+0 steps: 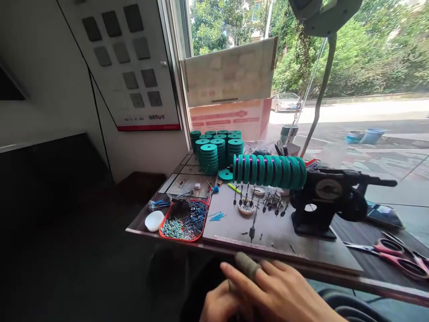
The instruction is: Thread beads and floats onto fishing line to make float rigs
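Table edge [268, 255] runs just above both hands; right hand [278, 290] overlaps left hand [221, 306], fingers together, grip unclear. Beyond stand a red tray [182, 219], winder [321, 197] and, rightward, scissors [392, 255].

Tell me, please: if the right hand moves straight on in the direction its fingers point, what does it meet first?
The right hand points up and to the left, its fingers just below the table edge. It would probably meet that edge first, near the red tray of small parts. Depth is unclear, so it might pass above the edge.
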A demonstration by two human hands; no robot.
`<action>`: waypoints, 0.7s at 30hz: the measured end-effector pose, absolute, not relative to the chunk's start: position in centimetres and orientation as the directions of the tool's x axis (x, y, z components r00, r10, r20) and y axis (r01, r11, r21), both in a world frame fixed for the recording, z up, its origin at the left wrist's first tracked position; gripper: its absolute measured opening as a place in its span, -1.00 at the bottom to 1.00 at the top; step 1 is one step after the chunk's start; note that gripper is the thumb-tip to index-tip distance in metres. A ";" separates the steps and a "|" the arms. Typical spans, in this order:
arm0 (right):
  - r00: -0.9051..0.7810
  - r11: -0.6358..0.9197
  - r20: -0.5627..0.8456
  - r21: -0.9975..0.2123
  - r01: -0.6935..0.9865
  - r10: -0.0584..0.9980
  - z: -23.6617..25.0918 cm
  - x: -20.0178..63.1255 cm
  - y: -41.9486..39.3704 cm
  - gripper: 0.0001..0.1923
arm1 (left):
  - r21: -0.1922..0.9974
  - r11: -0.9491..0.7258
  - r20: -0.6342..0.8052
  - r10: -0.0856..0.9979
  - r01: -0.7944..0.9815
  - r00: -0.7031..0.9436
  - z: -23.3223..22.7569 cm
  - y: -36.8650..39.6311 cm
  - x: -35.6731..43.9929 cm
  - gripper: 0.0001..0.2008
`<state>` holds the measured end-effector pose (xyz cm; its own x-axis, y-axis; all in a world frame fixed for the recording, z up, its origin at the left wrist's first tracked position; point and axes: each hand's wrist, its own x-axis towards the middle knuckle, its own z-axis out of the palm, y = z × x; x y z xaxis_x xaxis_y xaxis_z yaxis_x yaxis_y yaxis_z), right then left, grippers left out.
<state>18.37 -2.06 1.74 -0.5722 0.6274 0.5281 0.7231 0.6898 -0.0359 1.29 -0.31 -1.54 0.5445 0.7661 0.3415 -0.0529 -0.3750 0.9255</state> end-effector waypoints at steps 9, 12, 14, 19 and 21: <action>-0.303 -0.007 0.077 -0.964 -0.266 0.950 5.1 18.5 -0.1 -0.38 | 0.932 -0.051 0.233 0.842 -0.358 0.487 3.8 3.2 3.1 -0.72; -0.255 0.239 0.186 -0.951 0.198 0.949 5.4 18.2 1.0 -0.24 | 0.914 -0.402 0.398 0.868 -0.051 0.298 3.6 3.6 4.2 -0.83; -0.318 0.379 0.236 -0.758 0.531 0.918 5.9 18.4 1.7 -0.27 | 0.847 -0.501 0.421 0.836 0.176 0.353 4.2 4.0 4.1 -0.83; -0.360 0.117 0.049 -0.979 0.169 0.932 8.1 19.7 2.1 -0.63 | 0.991 -0.105 0.132 0.665 -0.082 0.735 6.7 5.1 3.3 -0.71; -0.352 -0.080 -0.019 -0.984 -0.160 0.936 8.3 19.7 2.0 -0.73 | 0.958 0.133 0.118 0.623 -0.254 0.773 6.8 5.1 3.7 -0.64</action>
<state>19.68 2.01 8.29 -0.3524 0.9357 -0.0190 -0.1603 -0.0804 -0.9838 3.66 5.12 6.82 0.7731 0.6231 0.1185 -0.2539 0.1328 0.9581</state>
